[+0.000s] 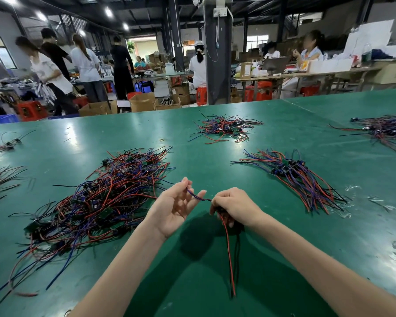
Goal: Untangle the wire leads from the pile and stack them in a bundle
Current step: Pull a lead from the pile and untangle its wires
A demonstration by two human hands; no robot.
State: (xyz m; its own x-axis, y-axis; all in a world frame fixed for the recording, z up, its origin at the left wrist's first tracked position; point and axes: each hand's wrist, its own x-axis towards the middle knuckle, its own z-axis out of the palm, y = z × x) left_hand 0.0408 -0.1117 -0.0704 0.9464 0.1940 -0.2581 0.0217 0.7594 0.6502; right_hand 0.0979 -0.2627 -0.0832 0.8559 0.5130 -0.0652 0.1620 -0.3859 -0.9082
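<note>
While you hold one wire lead up off the counter, the job looks only partly done. Your right hand is curled round the lead's middle, and its red and black strands hang down towards you below the fist. Your left hand, palm up, pinches the blue strand of the same lead at its fingertips, so the strand spans the short gap between both hands.

Just to the left of your hands lies the pile, a broad, dense tangle of red, blue and black leads with small green boards in it. It is by far the biggest heap near you, so most of the sorting seems left to do. To the right, well apart from the pile, lies the bundle, a smaller stack with its strands combed roughly one way; that appears to be the finished share.

Farther back sits a second loose heap, and more wires lie at the far right edge. None of these wires is in a container; all lie loose on the counter. Beyond it, on the floor, stand cardboard boxes; what they hold cannot be made out.
</note>
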